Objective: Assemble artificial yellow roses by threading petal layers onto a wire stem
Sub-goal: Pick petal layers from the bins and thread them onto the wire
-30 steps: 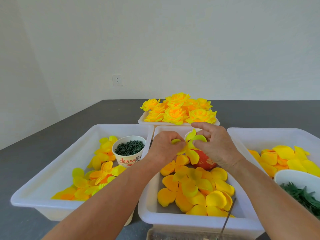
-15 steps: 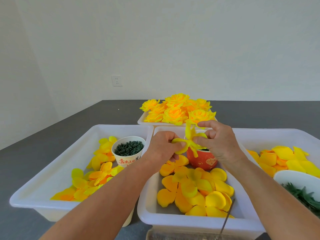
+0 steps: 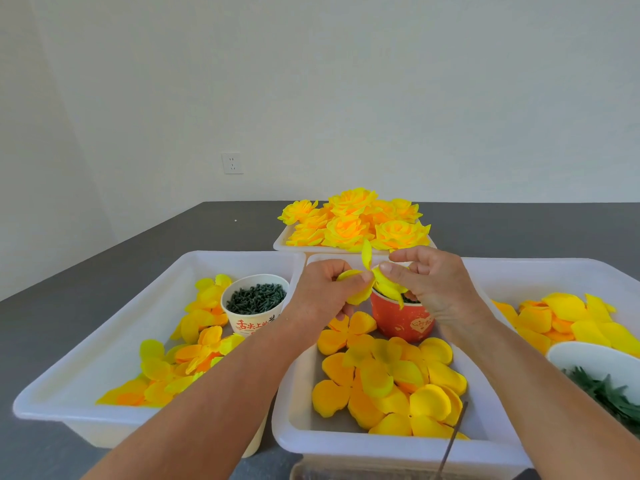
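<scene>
pinching: your left hand (image 3: 329,292) and right hand (image 3: 429,289) both pinch 1 yellow petal layer (image 3: 372,282), thumbs meeting at its middle
where: the layer is held above the red cup (image 3: 403,320) at the far end of the middle tray (image 3: 381,448)
in the tray: loose petal layers (image 3: 388,386) lie under your wrists
left tray: a white cup (image 3: 254,303) of dark green pieces
far back: finished roses (image 3: 353,221) on a tray
wire stem: cannot tell

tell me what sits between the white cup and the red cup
In the head view, the left hand, pinching a yellow petal layer, comes between the white cup and the red cup.
</scene>
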{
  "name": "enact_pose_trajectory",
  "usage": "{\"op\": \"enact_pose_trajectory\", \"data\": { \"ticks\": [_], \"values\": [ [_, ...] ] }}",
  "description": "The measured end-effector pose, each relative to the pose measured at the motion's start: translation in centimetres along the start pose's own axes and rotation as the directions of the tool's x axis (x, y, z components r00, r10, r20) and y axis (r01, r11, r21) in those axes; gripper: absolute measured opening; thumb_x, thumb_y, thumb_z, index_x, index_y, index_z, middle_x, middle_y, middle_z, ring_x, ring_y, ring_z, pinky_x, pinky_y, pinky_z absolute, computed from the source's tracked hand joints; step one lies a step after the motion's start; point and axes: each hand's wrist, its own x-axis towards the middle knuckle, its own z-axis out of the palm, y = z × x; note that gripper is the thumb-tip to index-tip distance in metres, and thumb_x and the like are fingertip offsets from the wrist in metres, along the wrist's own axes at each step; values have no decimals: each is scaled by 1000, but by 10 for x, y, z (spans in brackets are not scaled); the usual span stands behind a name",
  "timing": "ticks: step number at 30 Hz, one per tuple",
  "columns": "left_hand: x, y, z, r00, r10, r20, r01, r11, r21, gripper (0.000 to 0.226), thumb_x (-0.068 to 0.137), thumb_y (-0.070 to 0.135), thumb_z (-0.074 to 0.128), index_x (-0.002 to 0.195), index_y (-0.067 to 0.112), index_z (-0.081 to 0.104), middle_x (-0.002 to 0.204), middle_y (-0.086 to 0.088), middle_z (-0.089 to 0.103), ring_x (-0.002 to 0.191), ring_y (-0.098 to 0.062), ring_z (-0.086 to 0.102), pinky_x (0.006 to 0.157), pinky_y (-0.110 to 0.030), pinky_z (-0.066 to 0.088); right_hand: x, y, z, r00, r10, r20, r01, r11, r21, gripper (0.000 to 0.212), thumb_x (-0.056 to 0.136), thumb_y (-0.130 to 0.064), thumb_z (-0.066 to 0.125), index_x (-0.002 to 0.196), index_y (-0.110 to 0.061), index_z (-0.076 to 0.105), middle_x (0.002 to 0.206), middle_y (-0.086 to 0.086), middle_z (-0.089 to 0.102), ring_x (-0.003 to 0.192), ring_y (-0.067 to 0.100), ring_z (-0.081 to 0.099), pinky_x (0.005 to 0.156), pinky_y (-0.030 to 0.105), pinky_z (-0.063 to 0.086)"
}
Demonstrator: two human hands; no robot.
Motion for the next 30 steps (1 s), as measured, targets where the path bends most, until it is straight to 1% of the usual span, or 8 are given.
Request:
{"op": "enact_pose_trajectory", "data": {
  "ticks": [3, 8, 11, 14, 18, 24, 27, 30],
  "values": [
    [1, 4, 1, 999, -31, -7, 30, 997, -74, 28, 86, 17, 66, 59, 15, 57, 55, 3, 58, 55, -14, 53, 50, -23, 45, -2, -4, 1, 996, 56, 70, -64, 991, 119, 13, 80, -32, 69, 86, -20, 70, 74, -9, 70, 63, -1, 63, 52, 13, 47],
    [0, 8, 1, 989, -143, 40, 148, 964, -219, 12, 86, 4, 61, 74, 8, 60, 65, -4, 65, 58, -13, 65, 53, -23, 51, -4, -11, 0, 977, 62, 205, -111, 965, 238, 58, 59, -51, 68, 109, -21, 66, 85, -2, 73, 75, 11, 68, 71, 27, 50],
    [-1, 10, -2, 980, -192, 53, 199, 933, -300, 4, 85, 1, 56, 86, 1, 60, 71, -11, 66, 60, -19, 65, 53, -24, 52, -7, -12, 2, 965, -17, 262, -10, 995, 104, 84, 48, -52, 74, 125, -29, 51, 89, -8, 74, 88, 5, 68, 79, 21, 50],
    [-1, 11, -4, 972, -229, 48, 229, 894, -384, 23, 83, -3, 53, 103, -12, 61, 89, -24, 68, 70, -28, 66, 55, -28, 55, -11, -10, 6, 942, -73, 327, 104, 991, -80, 94, 47, -45, 82, 131, -36, 42, 92, -17, 71, 96, -2, 63, 80, 15, 49],
    [0, 10, -4, 972, -223, 75, 233, 876, -423, 26, 84, -2, 53, 106, -13, 63, 98, -29, 67, 72, -29, 68, 61, -29, 58, -9, -4, 7, 965, -172, 199, 222, 938, -266, 60, 68, -21, 83, 114, -31, 47, 94, -20, 65, 98, 1, 60, 79, 18, 47],
    [2, 9, -1, 961, -239, 141, 276, 883, -379, 18, 92, 20, 53, 93, 5, 62, 82, -15, 68, 66, -23, 68, 57, -26, 55, -3, -4, 2, 989, -146, 32, 146, 989, 18, 17, 79, -7, 72, 81, -22, 64, 65, -10, 70, 63, -2, 64, 60, 10, 48],
    [3, 8, -1, 950, -271, 154, 307, 902, -303, 45, 90, 47, 48, 80, 5, 60, 82, -14, 69, 68, -23, 68, 55, -26, 54, -1, -3, 0, 999, -40, 13, 38, 990, 136, 12, 79, -7, 71, 78, -19, 67, 68, -8, 69, 64, 0, 63, 59, 11, 49],
    [4, 8, -1, 950, -266, 164, 302, 914, -269, 65, 70, 70, 47, 71, 6, 60, 82, -15, 70, 69, -25, 68, 52, -24, 51, -1, -4, 0, 993, 99, 60, -109, 971, 211, 8, 81, -8, 69, 79, -15, 67, 73, -2, 69, 72, 13, 62, 71, 29, 50]
  ]
}}
